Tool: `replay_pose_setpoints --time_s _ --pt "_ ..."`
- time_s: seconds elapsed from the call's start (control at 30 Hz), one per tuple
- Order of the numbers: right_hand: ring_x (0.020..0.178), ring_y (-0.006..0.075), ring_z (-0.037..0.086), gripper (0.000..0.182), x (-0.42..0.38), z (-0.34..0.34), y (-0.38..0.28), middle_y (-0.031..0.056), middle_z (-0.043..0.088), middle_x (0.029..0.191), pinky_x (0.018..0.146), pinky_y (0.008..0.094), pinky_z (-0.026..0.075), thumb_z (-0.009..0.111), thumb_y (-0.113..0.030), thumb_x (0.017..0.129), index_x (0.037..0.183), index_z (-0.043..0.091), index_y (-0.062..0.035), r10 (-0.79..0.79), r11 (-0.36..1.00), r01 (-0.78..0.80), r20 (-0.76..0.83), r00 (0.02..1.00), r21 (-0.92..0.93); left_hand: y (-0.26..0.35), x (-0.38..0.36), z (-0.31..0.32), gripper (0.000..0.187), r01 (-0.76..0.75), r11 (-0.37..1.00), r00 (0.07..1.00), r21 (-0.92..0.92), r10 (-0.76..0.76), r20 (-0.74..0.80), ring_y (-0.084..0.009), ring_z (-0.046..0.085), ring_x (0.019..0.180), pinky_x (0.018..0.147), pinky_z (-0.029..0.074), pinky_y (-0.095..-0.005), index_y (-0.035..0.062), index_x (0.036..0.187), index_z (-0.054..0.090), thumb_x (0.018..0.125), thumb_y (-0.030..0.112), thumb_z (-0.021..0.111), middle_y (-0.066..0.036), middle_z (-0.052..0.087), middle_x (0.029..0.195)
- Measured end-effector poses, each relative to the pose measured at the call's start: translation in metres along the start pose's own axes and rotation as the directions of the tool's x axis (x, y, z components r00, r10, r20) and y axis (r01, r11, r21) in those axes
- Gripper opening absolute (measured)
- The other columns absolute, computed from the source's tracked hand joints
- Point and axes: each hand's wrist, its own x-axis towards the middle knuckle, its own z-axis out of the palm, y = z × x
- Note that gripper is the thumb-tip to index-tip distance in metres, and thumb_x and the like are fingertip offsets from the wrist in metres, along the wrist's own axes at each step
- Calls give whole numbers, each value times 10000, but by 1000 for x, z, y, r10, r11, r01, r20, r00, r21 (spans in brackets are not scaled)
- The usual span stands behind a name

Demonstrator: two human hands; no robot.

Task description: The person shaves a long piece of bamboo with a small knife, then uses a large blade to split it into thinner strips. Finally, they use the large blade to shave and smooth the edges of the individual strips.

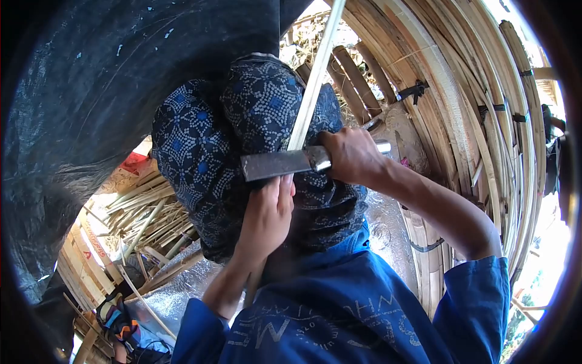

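Note:
My right hand is closed around the handle of a broad-bladed knife, whose blade lies crosswise over a long pale bamboo strip. Just below the blade, my left hand is closed on the strip, fingers pointing up towards the blade. The strip runs from the top of the view down to the blade, and a lower part shows under my left wrist. Behind the blade are my knees in dark patterned cloth. The blade hides where the strip passes beneath it.
Bundled bamboo strips curve along the right side. A dark sheet hangs at the upper left. Split bamboo pieces lie at the left. Silvery sheeting lies beside me. Part of another person shows at the lower left.

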Motion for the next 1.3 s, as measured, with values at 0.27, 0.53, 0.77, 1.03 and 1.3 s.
replay_pose_setpoints --time_s 0.27,0.53,0.77,1.03,1.3 --pt "665 310 685 222 5 2 -3 180 678 739 611 396 555 594 -92 770 979 657 -50 -12 1000 12 5 1000 -26 3 -95 -17 283 26 981 996 190 -8 -90 -286 586 511 489 431 -385 10 832 530 1013 180 395 -119 529 571" --pt "647 302 681 243 1 6 -8 180 673 733 580 407 545 540 -54 801 1017 650 -64 -36 998 37 16 999 -45 9 -163 -36 274 399 915 916 60 -401 32 -329 592 520 511 434 -420 14 807 527 1005 155 401 -151 535 561" --pt "672 320 679 238 -10 8 -1 186 674 750 641 418 554 636 -75 721 954 619 -29 -98 991 103 -66 993 83 10 -45 -20 240 50 996 999 76 -51 8 -386 600 618 560 459 -426 -11 850 523 995 158 433 -201 578 670" --pt "662 345 675 160 -6 1 -5 206 665 725 630 434 541 619 -81 717 850 618 9 13 1000 -13 -7 1000 12 -1 7 -4 376 -131 991 991 -12 131 -20 -222 553 510 527 443 -348 -13 841 523 1018 296 405 -112 512 568" --pt "483 212 586 170 2 7 -2 122 625 622 440 343 460 632 -65 716 879 608 -25 -81 996 80 -31 996 -36 13 -57 -20 260 191 981 979 19 -192 74 -364 633 642 542 459 -409 -13 820 510 998 155 424 -191 589 644"
